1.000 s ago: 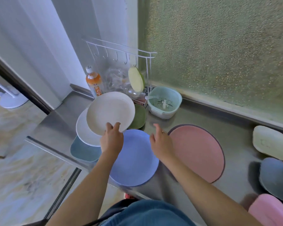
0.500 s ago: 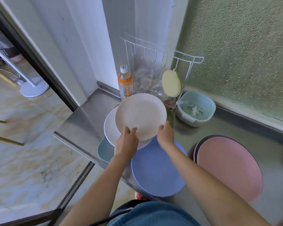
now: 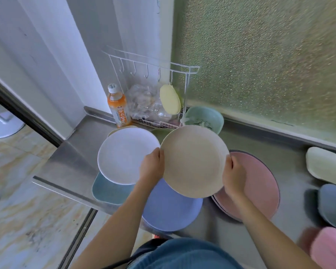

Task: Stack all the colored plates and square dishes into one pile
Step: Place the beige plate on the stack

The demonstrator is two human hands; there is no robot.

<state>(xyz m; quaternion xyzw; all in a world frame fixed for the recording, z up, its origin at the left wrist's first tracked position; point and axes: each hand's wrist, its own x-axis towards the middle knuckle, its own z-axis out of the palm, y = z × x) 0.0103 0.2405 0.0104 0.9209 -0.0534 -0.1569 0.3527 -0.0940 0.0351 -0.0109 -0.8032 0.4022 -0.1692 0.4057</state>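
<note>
2 hands (image 3: 152,167) hold a beige plate (image 3: 194,160) above the steel counter (image 3: 76,152).

Soft daylight comes through the frosted window (image 3: 270,61) beyond the hands, bright and even. The steel worktop (image 3: 72,162) left of the hands shows dull glare. Dark shadows sit beside the dishes far right of the hands. The wide lens bends straight lines, and edges smear with motion blur.
</note>
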